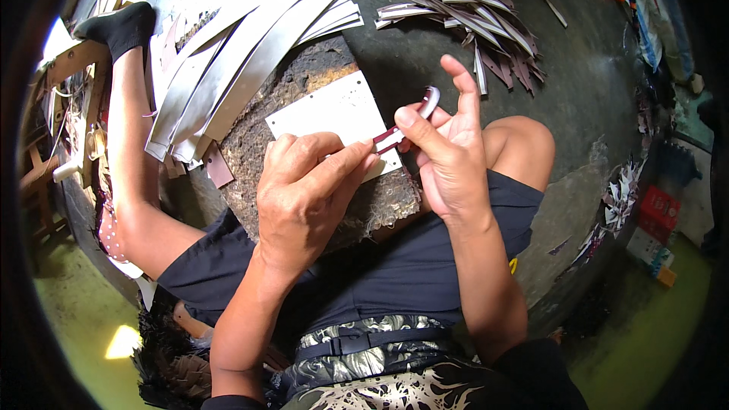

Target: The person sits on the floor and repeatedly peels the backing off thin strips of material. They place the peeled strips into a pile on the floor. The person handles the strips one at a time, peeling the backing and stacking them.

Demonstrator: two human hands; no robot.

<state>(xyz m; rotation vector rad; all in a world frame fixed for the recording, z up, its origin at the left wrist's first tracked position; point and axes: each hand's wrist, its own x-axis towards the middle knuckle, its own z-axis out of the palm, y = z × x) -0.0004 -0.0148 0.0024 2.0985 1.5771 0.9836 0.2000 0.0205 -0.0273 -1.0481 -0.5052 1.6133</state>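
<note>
Over the lap, left hand [304,197] and right hand [444,156] both pinch a short maroon-and-white strip [389,139], long axis rising rightward into a curl (right index sticks up). Beneath: white perforated card [326,114]; red boxes [659,209] far right.

Daylight falls evenly on my work from the far left, where a window blows out to white. The pale strips [250,38] glare a little; my left hand [304,190] and right hand [448,152] are sharp and well lit. A sun patch glows on the green floor [121,342] near left. The fisheye bends everything, and the rim goes black all round.
</note>
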